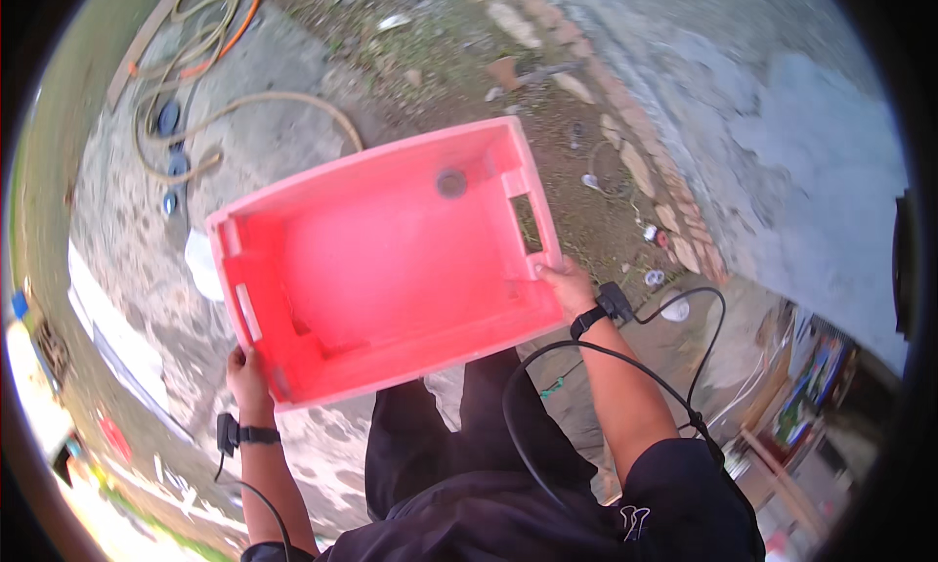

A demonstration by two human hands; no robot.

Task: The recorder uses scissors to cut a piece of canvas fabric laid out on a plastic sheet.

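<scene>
Outdoors, viewed from above the person's own body. Pink plastic crate held up in front of the torso, open side toward the camera, tilted so its far right corner sits highest. Empty inside; a round drain hole near the far wall, a slot handle cut into the right end wall. Left hand has its grip clenched on the crate's near left corner, fingers hidden under the rim. Right hand grips the near right corner just below the slot handle, thumb on the rim. Both wrists carry black bands with a black cable looping off the right one. Below the crate: rough concrete ground, a coiled tan hose at upper left, a line of bricks edging a dirt patch on the right.
</scene>
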